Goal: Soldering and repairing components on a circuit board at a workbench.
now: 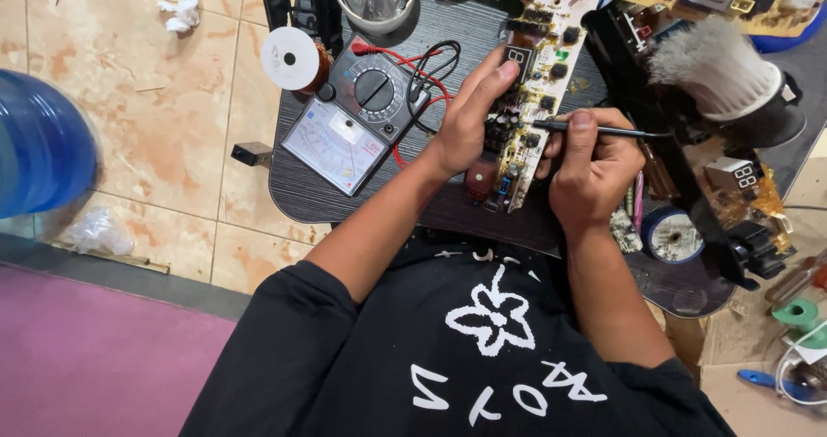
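Supporting everything is a dark, wood-grained table [345, 200] set over a tiled floor [155, 101], with a blue water bottle [39, 140] lying off to the person's left.

An analogue multimeter [355, 117] rests on the table to the left of the work, its red and black leads [426, 71] looping toward the centre. A white-bristled brush [715, 67] and further bare boards sit to the right.

The long, narrow circuit board [530, 84] lies at the centre, tilted up on edge. Its long axis runs from the near table edge away toward the far right, so the near end sits just in front of the person's body.

The left hand [472, 118] is clamped on the board from its left side, thumb and fingers wrapped around the lower half. This hand is the nearer of the two to the board and carries it.

The right hand [590, 166] is closed in a pen grip on a thin black probe [603, 130]. The probe lies roughly crosswise to the board's long axis, its tip pointing left and meeting the board's right edge just beside the left thumb. Exact contact point on the components cannot be resolved.
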